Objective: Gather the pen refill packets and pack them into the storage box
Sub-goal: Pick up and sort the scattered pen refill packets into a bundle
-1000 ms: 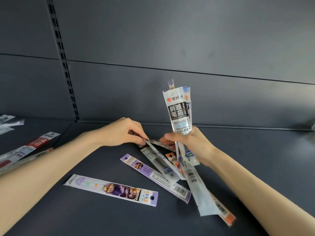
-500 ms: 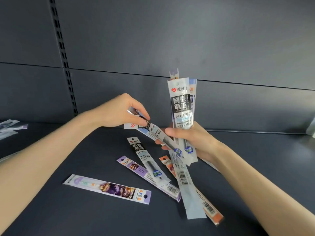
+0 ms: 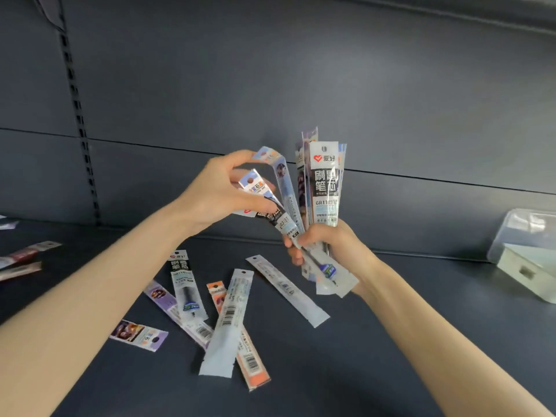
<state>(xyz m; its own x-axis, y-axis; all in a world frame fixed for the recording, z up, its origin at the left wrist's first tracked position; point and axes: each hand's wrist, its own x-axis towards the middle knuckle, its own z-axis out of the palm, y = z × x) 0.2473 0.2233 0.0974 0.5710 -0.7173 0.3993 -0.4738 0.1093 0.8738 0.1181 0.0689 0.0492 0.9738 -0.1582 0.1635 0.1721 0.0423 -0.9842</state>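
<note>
The right hand [image 3: 328, 248] clamps an upright fan of packets [image 3: 323, 182]; the left hand [image 3: 222, 191] pinches two more against it. Slick sleeves could slide out onto the shelf [image 3: 391, 341], beside loose packets [image 3: 228, 311]; the storage box [image 3: 525, 254] waits at its right edge.

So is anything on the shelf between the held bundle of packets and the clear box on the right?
Nothing visible: the dark shelf surface lies bare between the right hand's upright bundle of refill packets and the clear plastic storage box.

loose packets [image 3: 231, 320] on shelf centre | storage box [image 3: 525, 251] far right
</note>
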